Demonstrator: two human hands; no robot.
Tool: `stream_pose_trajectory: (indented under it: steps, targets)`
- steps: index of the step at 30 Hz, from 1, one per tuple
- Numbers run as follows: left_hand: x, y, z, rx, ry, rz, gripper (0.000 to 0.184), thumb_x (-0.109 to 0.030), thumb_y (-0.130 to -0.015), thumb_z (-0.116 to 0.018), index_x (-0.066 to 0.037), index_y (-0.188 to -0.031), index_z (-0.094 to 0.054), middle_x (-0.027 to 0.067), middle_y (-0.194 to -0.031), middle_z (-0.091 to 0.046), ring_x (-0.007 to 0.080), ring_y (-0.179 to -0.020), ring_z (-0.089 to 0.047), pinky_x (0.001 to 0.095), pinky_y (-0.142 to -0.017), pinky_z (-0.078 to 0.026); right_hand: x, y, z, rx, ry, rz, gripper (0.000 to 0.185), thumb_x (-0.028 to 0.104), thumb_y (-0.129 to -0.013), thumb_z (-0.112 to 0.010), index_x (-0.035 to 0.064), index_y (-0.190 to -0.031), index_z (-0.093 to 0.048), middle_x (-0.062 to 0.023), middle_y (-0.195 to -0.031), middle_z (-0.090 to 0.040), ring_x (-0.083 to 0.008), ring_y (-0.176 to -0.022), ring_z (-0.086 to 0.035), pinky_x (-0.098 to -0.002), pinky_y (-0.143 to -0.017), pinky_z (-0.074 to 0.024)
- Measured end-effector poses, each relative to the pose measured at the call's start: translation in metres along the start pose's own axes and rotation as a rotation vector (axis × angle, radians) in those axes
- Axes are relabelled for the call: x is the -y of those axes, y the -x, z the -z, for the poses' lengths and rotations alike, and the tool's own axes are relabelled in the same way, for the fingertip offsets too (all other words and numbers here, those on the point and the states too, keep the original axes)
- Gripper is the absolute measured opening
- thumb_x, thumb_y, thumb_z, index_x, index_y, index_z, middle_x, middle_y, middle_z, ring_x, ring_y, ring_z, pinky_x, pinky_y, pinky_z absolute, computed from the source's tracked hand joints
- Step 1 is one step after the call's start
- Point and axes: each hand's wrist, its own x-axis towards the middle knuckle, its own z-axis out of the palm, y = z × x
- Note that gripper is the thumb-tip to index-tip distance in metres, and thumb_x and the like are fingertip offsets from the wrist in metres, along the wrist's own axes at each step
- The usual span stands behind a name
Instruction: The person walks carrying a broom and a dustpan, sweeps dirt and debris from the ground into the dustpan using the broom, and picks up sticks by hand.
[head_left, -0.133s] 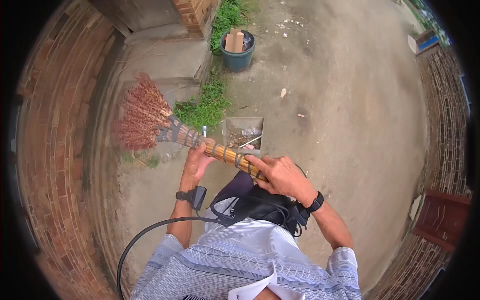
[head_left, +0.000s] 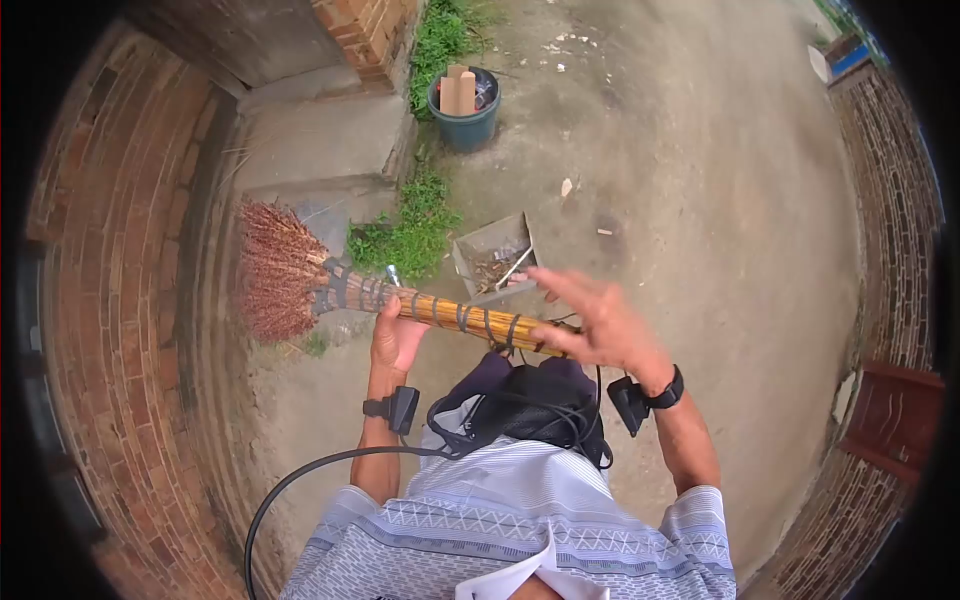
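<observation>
A broom with reddish bristles (head_left: 280, 270) and a yellow handle wound with dark bands lies almost level across the front of my body. My left hand (head_left: 395, 338) holds it near the middle, thumb up against the handle, palm partly hidden. Close to the handle's right end is my right hand (head_left: 605, 325), blurred, its fingers spread and its lower fingers at the handle. Just beyond the broom a dustpan (head_left: 478, 245) rests at an angle on the ground with debris and a white stick in it.
A green bucket (head_left: 466, 128) holding cardboard stands beyond, beside green weeds (head_left: 425, 215) and a concrete step (head_left: 310, 135). Brick walls run along both sides. A black cable (head_left: 290, 480) loops at my left. Small scraps (head_left: 566, 187) lie on the ground.
My right hand has loosened from the handle and spread its fingers. The broom has swung nearer to level, its bristles lower in view. The dustpan now appears turned.
</observation>
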Motion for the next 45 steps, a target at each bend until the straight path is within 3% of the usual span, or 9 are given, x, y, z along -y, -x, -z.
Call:
stream_pose_trajectory:
  steps: [6,9,10,15,26,32,39,43,45]
  targets:
    - [-0.02,0.011,-0.01,-0.15,0.088,-0.077,0.066,-0.047,-0.086,-0.075,-0.01,-0.133,-0.049,0.0148,-0.141,-0.049,0.0352,-0.135,-0.045,0.0683,-0.111,-0.03,-0.029,0.03,0.111,-0.671,-0.266,-0.189,0.055,0.018,-0.092,-0.063,-0.0038,-0.142,-0.052,-0.0136,-0.102,-0.067,-0.0144,-0.076,-0.065,-0.0295,-0.072,-0.0538]
    - [-0.02,0.0,-0.016,-0.231,0.079,-0.124,0.068,-0.05,-0.085,-0.075,-0.012,-0.135,-0.049,0.0144,-0.143,-0.049,0.0368,-0.135,-0.044,0.0704,-0.111,-0.027,-0.007,0.062,0.199,-0.676,-0.082,0.022,0.094,0.066,-0.089,-0.061,-0.0049,-0.147,-0.042,-0.0154,-0.111,-0.062,-0.015,-0.077,-0.057,-0.0297,-0.072,-0.0477]
    - [-0.014,0.014,-0.025,-0.224,0.047,-0.119,0.067,-0.051,-0.085,-0.075,-0.014,-0.135,-0.05,0.0141,-0.143,-0.048,0.0375,-0.135,-0.043,0.071,-0.111,-0.027,-0.007,0.102,0.264,-0.248,-0.24,0.162,0.1,0.07,-0.083,-0.064,-0.0039,-0.146,-0.042,-0.0147,-0.114,-0.058,-0.0192,-0.087,-0.053,-0.0311,-0.077,-0.0448]
    - [-0.008,0.053,-0.034,-0.189,-0.013,-0.098,0.058,-0.048,-0.086,-0.075,-0.013,-0.127,-0.056,0.0142,-0.135,-0.055,0.0372,-0.13,-0.048,0.0685,-0.108,-0.034,0.027,0.136,0.278,-0.454,-0.162,0.497,0.099,0.069,-0.083,-0.065,-0.004,-0.146,-0.042,-0.0147,-0.113,-0.058,-0.0193,-0.087,-0.052,-0.0311,-0.077,-0.0447]
    - [-0.001,0.094,-0.049,-0.408,-0.194,-0.339,0.025,-0.041,-0.091,-0.07,-0.018,-0.098,-0.065,0.001,-0.093,-0.07,0.0226,-0.091,-0.068,0.0631,-0.098,-0.047,-0.031,0.15,0.301,-0.63,-0.191,0.693,0.097,0.066,-0.084,-0.066,-0.0043,-0.146,-0.042,-0.0146,-0.112,-0.057,-0.0195,-0.086,-0.052,-0.0312,-0.076,-0.0445]
    - [-0.001,0.064,-0.045,-0.457,-0.094,-0.32,0.049,-0.045,-0.087,-0.074,-0.015,-0.121,-0.054,0.0096,-0.127,-0.057,0.0316,-0.121,-0.052,0.0628,-0.102,-0.041,-0.053,0.092,0.341,-0.653,-0.222,0.708,0.096,0.065,-0.084,-0.067,-0.0044,-0.146,-0.042,-0.0146,-0.112,-0.057,-0.0197,-0.086,-0.052,-0.0313,-0.076,-0.0444]
    - [-0.033,0.044,-0.089,-0.494,0.089,-0.305,0.057,-0.05,-0.088,-0.07,-0.014,-0.127,-0.053,0.0106,-0.131,-0.056,0.0333,-0.121,-0.052,0.0627,-0.101,-0.04,0.0,0.006,0.41,-0.707,-0.175,0.788,0.095,0.063,-0.084,-0.067,-0.0045,-0.146,-0.041,-0.0146,-0.111,-0.057,-0.0199,-0.086,-0.051,-0.0313,-0.075,-0.0443]
    - [-0.042,0.078,-0.121,-0.545,0.124,-0.205,0.062,-0.056,-0.09,-0.063,-0.012,-0.133,-0.053,0.0119,-0.132,-0.058,0.0327,-0.117,-0.056,0.0523,-0.101,-0.044,-0.001,-0.04,0.433,-0.705,-0.217,0.716,0.095,0.062,-0.084,-0.068,-0.0046,-0.146,-0.041,-0.0145,-0.11,-0.056,-0.0199,-0.086,-0.051,-0.0314,-0.075,-0.0442]
    - [-0.036,0.093,-0.144,-0.594,0.127,-0.3,0.056,-0.055,-0.089,-0.067,-0.014,-0.126,-0.056,0.0076,-0.133,-0.056,0.0299,-0.123,-0.052,0.0602,-0.101,-0.043,-0.011,-0.059,0.439,-0.726,-0.218,0.717,0.095,0.062,-0.084,-0.068,-0.0047,-0.146,-0.041,-0.0145,-0.11,-0.056,-0.02,-0.086,-0.051,-0.0314,-0.075,-0.0442]
